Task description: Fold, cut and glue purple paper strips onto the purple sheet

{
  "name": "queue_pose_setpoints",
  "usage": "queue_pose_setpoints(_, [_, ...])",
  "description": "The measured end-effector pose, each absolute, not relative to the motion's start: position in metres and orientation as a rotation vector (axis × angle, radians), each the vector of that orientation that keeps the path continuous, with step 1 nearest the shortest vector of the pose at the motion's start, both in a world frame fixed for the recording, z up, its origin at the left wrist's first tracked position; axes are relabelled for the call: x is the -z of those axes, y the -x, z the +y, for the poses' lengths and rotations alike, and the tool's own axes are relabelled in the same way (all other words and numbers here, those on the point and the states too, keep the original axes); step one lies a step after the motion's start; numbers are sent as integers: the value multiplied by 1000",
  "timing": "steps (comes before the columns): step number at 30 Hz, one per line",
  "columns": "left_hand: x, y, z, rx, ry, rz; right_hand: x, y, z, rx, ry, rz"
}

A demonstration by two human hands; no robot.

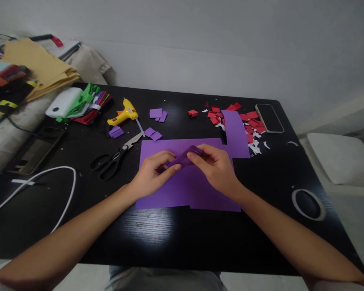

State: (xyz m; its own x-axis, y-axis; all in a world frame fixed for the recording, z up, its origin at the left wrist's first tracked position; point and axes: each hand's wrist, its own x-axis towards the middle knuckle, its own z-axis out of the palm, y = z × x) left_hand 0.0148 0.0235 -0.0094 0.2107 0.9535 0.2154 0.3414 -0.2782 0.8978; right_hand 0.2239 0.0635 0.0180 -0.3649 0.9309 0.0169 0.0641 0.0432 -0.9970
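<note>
A folded strip of purple paper (185,157) is pinched between my two hands over the middle of the table. My left hand (156,171) grips its lower left end, thumb on top. Around its upper right end, my right hand (215,166) has thumb and fingers closed. Beneath both hands lie large purple paper sheets (170,194), partly overlapping. Small folded purple pieces (153,134) rest just beyond the sheets, with more purple pieces (158,114) behind them. Black-handled scissors (117,155) lie partly open to the left of my left hand.
A yellow glue gun (124,113) lies behind the scissors. At the back right, a purple strip (237,133) covers part of a pile of red paper pieces (251,117) and white scraps, beside a phone (269,118). A tape roll (308,205) is at right; a white cable (69,198) curves at left.
</note>
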Motion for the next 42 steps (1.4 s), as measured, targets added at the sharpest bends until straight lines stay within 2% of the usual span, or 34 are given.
queue_pose_setpoints(5, [18, -14, 23, -1141, -1701, 1299, -15, -223, 62, -1396, 1095, -1609])
queue_pose_setpoints(9, [21, -15, 21, -1210, -1654, 1176, -13, -222, 61, -1377, 1083, -1735])
queue_pose_setpoints(17, [4, -15, 19, -1216, -1887, 1128, -13, -223, 59, -1520, 1041, -1940])
queue_pose_setpoints(27, [13, -16, 18, -1284, -1642, 1255, -5, -221, 62, -1581, 1124, -1587])
queue_pose_setpoints(42, [8, -17, 18, -1329, -1636, 1257, -8, -221, 62, -1543, 1130, -1587])
